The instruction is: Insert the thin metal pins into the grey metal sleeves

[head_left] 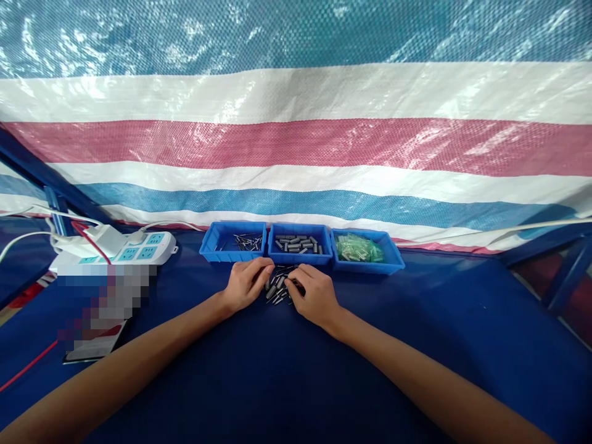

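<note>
A small heap of dark metal parts point(277, 288) lies on the dark blue table cover point(287, 370), just in front of three blue trays. My left hand point(246, 283) rests at the heap's left side with its fingers curled together at the parts. My right hand point(314, 295) sits at the heap's right side, fingertips pinched on something small that I cannot make out. The left tray point(213, 248) holds thin metal pins. Short grey cylinders fill the middle tray point(300, 256). The right tray point(391, 259) contains pale green pieces.
A white and teal power strip point(139, 248) with plugged white and red cables lies at the left. A blurred flat object point(99, 308) sits in front of it. A striped tarp point(296, 142) hangs behind the trays. Blue frame bars point(568, 271) stand at the right.
</note>
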A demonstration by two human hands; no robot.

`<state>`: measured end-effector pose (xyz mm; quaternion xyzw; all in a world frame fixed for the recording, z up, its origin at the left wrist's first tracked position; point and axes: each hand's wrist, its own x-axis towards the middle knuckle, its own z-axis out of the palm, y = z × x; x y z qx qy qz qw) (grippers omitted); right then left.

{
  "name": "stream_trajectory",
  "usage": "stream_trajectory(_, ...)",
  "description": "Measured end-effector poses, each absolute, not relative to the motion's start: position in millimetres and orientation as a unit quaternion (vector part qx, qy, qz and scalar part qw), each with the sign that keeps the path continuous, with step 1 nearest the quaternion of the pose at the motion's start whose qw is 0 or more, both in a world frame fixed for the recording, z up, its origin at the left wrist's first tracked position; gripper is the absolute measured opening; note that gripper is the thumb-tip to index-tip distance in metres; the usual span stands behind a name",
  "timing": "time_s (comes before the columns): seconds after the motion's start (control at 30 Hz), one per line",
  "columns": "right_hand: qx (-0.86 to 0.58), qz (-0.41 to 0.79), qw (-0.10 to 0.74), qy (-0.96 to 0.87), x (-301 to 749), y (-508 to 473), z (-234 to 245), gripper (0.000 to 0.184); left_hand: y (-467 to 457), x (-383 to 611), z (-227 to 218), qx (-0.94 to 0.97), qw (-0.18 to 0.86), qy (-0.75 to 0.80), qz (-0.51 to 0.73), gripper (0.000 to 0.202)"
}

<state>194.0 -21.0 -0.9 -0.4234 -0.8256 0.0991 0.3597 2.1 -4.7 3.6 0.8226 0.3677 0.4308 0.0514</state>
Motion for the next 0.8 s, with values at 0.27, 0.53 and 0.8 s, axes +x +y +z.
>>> stream_trajectory(0.27, -0.448, 0.058, 0.318, -0.833, 192.8, -21.4, -1.4, 0.018, -4.2, 2.3, 3.3, 0.817, 0.057, 0.373, 0.436, 0.013)
stream_trajectory(0.53, -0.488, 0.059, 0.286, -0.823, 192.7, -17.6, -8.4, 0.02, -4.3, 2.9, 4.0, 0.822, 0.059, 0.374, 0.426, 0.014)
stream_trajectory(0.8, -0.498, 0.065, 0.284, -0.817, 192.1, -14.3, -9.0, 0.009, -4.5, 3.7, 4.8, 0.825, 0.057, 0.373, 0.421, 0.015)
